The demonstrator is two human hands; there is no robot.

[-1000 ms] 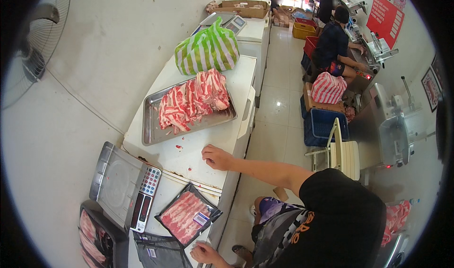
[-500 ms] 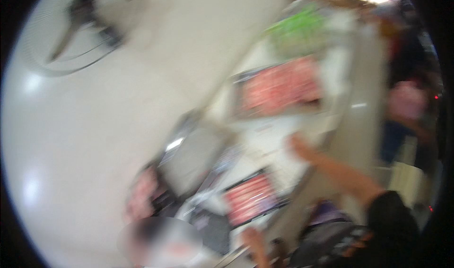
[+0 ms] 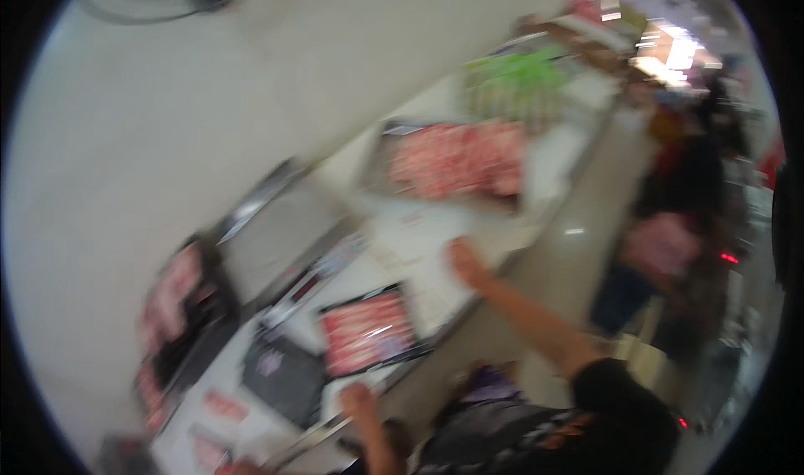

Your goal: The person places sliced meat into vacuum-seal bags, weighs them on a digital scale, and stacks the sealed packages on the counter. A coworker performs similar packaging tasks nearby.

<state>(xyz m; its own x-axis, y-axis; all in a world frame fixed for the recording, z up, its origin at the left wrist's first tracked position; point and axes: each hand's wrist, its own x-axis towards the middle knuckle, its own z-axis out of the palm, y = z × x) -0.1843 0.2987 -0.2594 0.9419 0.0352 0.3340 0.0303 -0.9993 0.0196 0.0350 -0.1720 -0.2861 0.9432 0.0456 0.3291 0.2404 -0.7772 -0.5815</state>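
Observation:
My right hand [image 3: 463, 261] is over the white table top, between a large tray of sliced pink-red meat [image 3: 459, 161] and a smaller black-rimmed tray of meat strips [image 3: 366, 328]. No object shows in it, and its fingers are smeared by motion. Near the table's front edge, my left hand [image 3: 358, 400] is just below the smaller tray. Blur hides its fingers, and I cannot tell whether it touches anything. A dark grey flat piece [image 3: 285, 380] lies left of the smaller tray.
An empty-looking metal tray [image 3: 285, 236] rests along the wall side. Black trays with meat [image 3: 180, 307] stand left of it. Green-topped items [image 3: 523, 81] are at the far end. Loose meat pieces [image 3: 224, 405] lie lower left. People [image 3: 662, 245] are in the aisle at right.
The view has swung, so the table and trays sit further left in the picture and more of the aisle shows. Both my hands stay near the same trays.

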